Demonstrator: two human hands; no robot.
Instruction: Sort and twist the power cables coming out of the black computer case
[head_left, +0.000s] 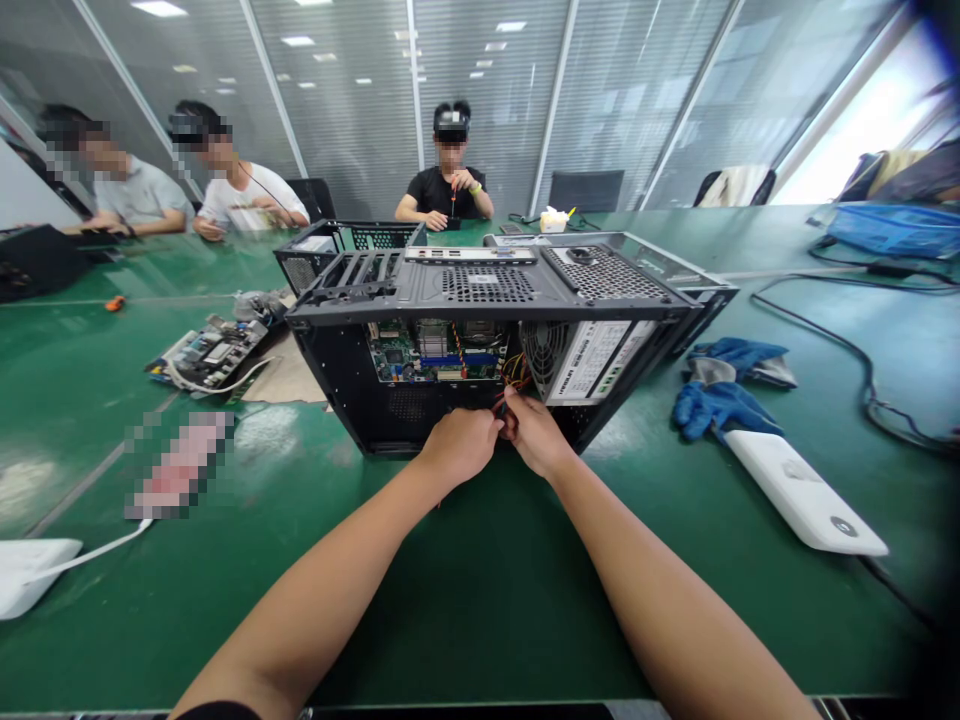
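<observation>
A black computer case (330, 375) lies on the green table with its open side facing me. Inside it are a green motherboard (397, 358) and, to the right, a power supply (592, 365) with a fan grille and a white label. Coloured power cables (516, 370) run out beside the supply. My left hand (463, 440) and my right hand (534, 430) meet at the case's lower front, both closed around these cables. The fingertips overlap, so the connector or cable end between them is partly hidden.
To the left lie a loose circuit board (217, 350) on cardboard and a blurred phone (184, 465) on a white cord. Blue gloves (724, 400) and a white power bank (806, 490) lie at right. Another case frame (360, 235) stands behind. Several people sit across the table.
</observation>
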